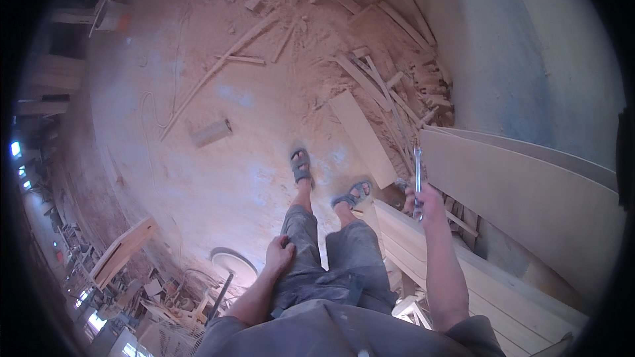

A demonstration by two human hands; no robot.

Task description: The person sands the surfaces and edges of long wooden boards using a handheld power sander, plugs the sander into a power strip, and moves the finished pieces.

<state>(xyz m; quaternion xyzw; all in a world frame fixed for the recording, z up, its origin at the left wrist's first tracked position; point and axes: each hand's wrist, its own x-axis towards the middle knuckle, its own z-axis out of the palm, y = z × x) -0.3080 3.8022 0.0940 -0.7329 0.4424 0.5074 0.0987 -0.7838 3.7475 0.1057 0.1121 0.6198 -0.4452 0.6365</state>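
Wrench lower end hidden inside right hand; left hand fingertips hidden against thigh.

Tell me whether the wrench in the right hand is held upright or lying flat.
Upright. The wrench runs nearly vertical in the head view, its upper end well above the right hand, whose fingers close round its lower part.

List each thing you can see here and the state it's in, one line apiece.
Right hand: raised, fingers closed around the wrench.
Silver metal open-ended wrench: held upright, off the floor.
Left hand: empty, resting on the left thigh.
Flat pale wooden board: lying on the dusty floor.
Small rectangular wooden block: lying on the floor, alone.
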